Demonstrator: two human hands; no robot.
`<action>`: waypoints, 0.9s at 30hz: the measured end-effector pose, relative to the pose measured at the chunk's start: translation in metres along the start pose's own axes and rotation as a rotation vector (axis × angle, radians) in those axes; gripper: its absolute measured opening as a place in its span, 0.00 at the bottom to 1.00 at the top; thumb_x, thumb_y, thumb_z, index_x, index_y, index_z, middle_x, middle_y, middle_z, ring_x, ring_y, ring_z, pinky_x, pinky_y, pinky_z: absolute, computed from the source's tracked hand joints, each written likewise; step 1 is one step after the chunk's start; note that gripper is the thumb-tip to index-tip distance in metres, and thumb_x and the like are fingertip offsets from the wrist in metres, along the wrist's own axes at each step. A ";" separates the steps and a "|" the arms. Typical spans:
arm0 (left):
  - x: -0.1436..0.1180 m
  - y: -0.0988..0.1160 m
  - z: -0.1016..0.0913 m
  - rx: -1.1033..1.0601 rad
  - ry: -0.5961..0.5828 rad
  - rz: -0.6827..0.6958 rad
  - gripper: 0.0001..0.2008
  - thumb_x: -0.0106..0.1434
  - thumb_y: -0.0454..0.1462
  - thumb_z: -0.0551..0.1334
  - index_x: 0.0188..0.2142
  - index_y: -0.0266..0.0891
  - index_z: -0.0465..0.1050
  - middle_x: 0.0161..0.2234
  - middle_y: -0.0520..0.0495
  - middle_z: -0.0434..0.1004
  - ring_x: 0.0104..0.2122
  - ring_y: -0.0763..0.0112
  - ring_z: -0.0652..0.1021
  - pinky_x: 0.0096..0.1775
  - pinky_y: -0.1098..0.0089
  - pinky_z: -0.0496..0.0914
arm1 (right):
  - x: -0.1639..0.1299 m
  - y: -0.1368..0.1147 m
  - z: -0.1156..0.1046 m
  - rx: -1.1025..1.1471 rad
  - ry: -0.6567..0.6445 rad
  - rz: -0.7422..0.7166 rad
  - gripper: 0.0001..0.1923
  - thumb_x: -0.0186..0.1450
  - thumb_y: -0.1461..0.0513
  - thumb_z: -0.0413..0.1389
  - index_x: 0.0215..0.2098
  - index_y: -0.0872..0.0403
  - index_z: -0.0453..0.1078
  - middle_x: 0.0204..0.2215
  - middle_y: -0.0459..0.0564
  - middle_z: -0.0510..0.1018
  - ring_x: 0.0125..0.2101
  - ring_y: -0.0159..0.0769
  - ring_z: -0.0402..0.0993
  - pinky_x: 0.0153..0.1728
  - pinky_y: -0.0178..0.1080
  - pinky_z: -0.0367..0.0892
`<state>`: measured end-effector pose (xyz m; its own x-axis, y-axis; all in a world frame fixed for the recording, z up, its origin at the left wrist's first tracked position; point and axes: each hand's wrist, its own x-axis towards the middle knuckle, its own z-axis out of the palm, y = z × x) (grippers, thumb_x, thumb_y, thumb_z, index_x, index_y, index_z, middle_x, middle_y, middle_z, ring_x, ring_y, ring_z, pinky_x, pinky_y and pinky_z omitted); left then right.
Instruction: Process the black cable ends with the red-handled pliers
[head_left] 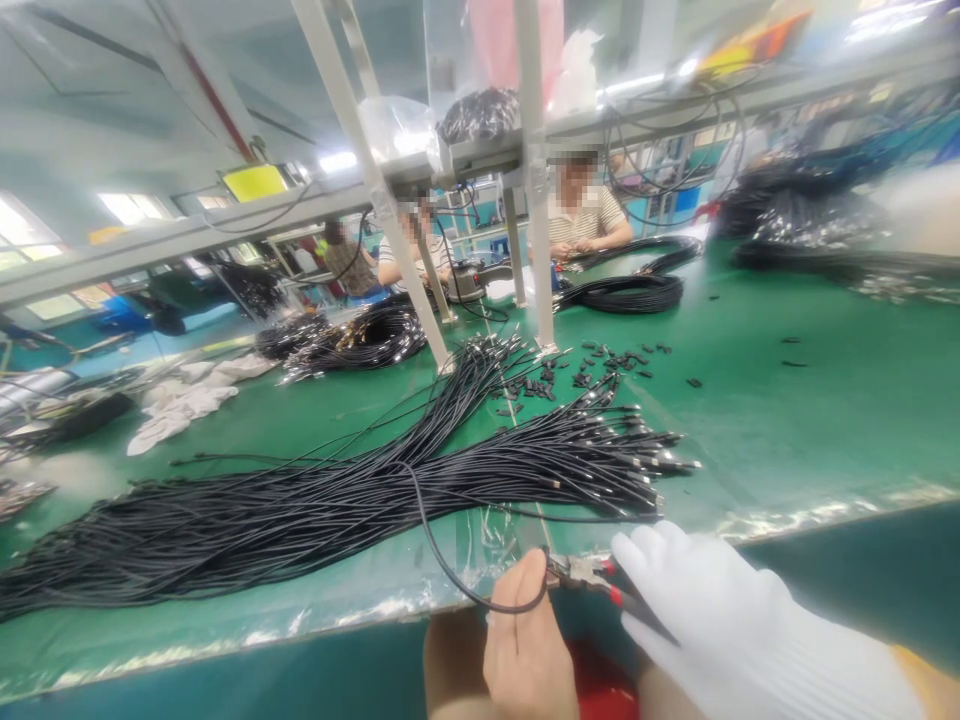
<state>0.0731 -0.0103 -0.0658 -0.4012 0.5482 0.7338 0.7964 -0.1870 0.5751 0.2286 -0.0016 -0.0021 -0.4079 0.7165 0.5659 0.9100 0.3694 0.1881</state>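
My bare left hand [529,635] pinches a black cable [442,560] close to its end. The cable loops back from there up to the pile on the bench. In a white glove, my right hand [712,605] grips a pair of pliers [581,571] with red and black handles. The pliers' jaws meet the cable end at my left fingertips; whether they bite on it I cannot make out. Just beyond both hands lies a thick bundle of black cables [300,520], many with metal tips at the right.
Small black pieces [536,385] are scattered behind the bundle on the green bench [780,410]. Metal posts [534,200] rise from the bench to a shelf. Coiled cables [626,293] and white cloths [180,405] lie farther back. Several people sit across the bench.
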 end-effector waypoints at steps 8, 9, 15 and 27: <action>-0.003 -0.008 0.004 -0.064 0.002 -0.055 0.13 0.68 0.28 0.63 0.44 0.44 0.85 0.42 0.46 0.88 0.43 0.59 0.85 0.52 0.61 0.74 | 0.000 -0.004 0.008 0.014 0.021 0.049 0.03 0.60 0.61 0.52 0.29 0.49 0.60 0.21 0.49 0.70 0.19 0.44 0.70 0.21 0.36 0.43; -0.002 -0.008 0.004 -0.087 -0.005 -0.055 0.13 0.68 0.28 0.64 0.45 0.44 0.85 0.42 0.46 0.88 0.44 0.59 0.85 0.53 0.60 0.74 | 0.000 -0.004 0.008 0.010 0.022 0.049 0.04 0.60 0.61 0.52 0.29 0.48 0.60 0.21 0.48 0.70 0.19 0.43 0.69 0.22 0.36 0.43; 0.005 -0.008 0.000 -0.202 0.003 -0.047 0.14 0.67 0.27 0.64 0.45 0.45 0.85 0.42 0.46 0.88 0.44 0.58 0.85 0.51 0.60 0.77 | -0.001 -0.002 0.012 0.003 0.010 0.033 0.08 0.61 0.59 0.53 0.29 0.47 0.55 0.20 0.45 0.68 0.18 0.40 0.65 0.25 0.39 0.38; 0.017 0.004 -0.014 -0.306 -0.078 -0.090 0.10 0.63 0.31 0.67 0.41 0.45 0.85 0.39 0.45 0.88 0.39 0.60 0.85 0.50 0.64 0.75 | 0.000 0.010 0.017 0.032 0.073 -0.052 0.07 0.62 0.63 0.48 0.29 0.46 0.53 0.19 0.44 0.69 0.18 0.41 0.64 0.28 0.40 0.40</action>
<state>0.0628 -0.0128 -0.0460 -0.4188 0.6321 0.6519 0.5818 -0.3644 0.7271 0.2363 0.0116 -0.0140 -0.4468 0.6515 0.6132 0.8845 0.4245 0.1935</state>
